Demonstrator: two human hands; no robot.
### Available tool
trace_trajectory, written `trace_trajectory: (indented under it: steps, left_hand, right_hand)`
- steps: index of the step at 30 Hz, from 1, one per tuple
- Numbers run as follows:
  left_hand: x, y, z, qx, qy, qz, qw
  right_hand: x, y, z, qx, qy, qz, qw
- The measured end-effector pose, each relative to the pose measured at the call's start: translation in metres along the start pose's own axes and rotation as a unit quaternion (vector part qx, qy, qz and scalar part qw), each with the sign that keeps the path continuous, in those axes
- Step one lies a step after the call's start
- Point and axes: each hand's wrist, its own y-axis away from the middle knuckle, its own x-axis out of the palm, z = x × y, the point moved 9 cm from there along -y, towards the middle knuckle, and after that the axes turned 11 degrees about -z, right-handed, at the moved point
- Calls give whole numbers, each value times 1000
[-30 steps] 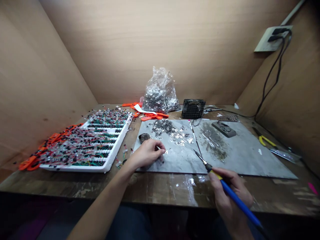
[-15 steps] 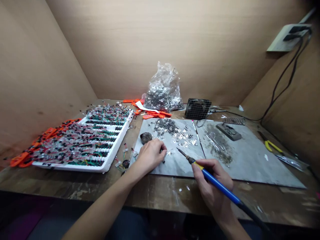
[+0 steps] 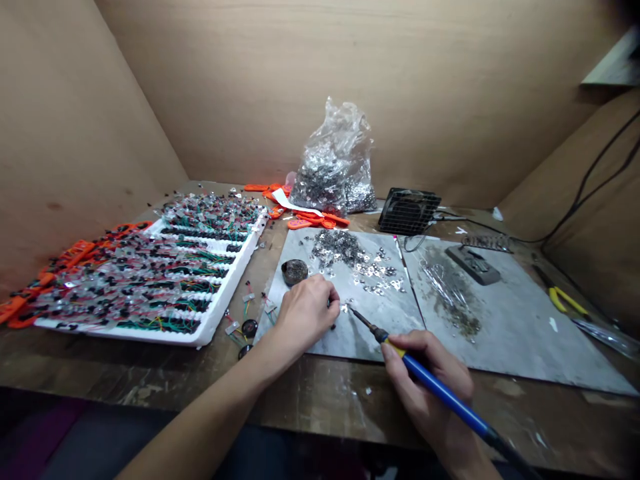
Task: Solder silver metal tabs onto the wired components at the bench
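My right hand (image 3: 433, 383) grips a blue and yellow soldering iron (image 3: 440, 387), its tip pointing left beside a small shiny metal piece (image 3: 345, 307) on the grey board (image 3: 370, 340). Just left of that piece, my left hand (image 3: 310, 308) rests on the board with its fingers pinched together; what they hold is too small to make out. A small dark round pot (image 3: 295, 272) stands behind my left hand. Loose metal pieces (image 3: 337, 248) are heaped and scattered farther back on the board.
On the left lies a white foam tray (image 3: 215, 320) full of wired parts, with orange pieces (image 3: 75, 257) beyond it. At the back are a plastic bag (image 3: 333, 160) and a small fan (image 3: 409, 211). An iron stand (image 3: 473, 265) and yellow-handled pliers (image 3: 570, 301) sit right.
The soldering iron's tip has come closer to the small metal piece by my left hand. The camera view has shifted slightly. Both hands keep their grips.
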Motion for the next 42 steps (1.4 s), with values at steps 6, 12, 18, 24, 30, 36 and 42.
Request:
trace_trajectory:
  steps: [6, 12, 18, 24, 30, 36, 42]
  left_hand:
    - [0, 0, 1, 4, -1, -8, 1000]
    - [0, 0, 1, 8, 0, -4, 1000]
    - [-1, 0, 0, 5, -10, 0, 1000]
    - [-5, 1, -3, 5, -10, 6, 1000]
    - [-6, 2, -4, -1, -9, 11, 1000]
    - [-4, 1, -2, 5, -5, 4, 1000]
    - [-3, 1, -2, 7, 1, 5, 1000]
  right_hand:
    - [5, 0, 1, -3, 5, 13, 1000]
    - [10, 2, -1, 7, 0, 32, 999]
    - [14, 5, -6, 22, -20, 47, 998]
    - [6, 0, -2, 20, 12, 13, 1000]
    - [7, 1, -1, 12, 14, 20, 1000]
    - [11, 5, -5, 13, 1, 33, 999]
    - [10, 5, -1, 2, -5, 45, 999]
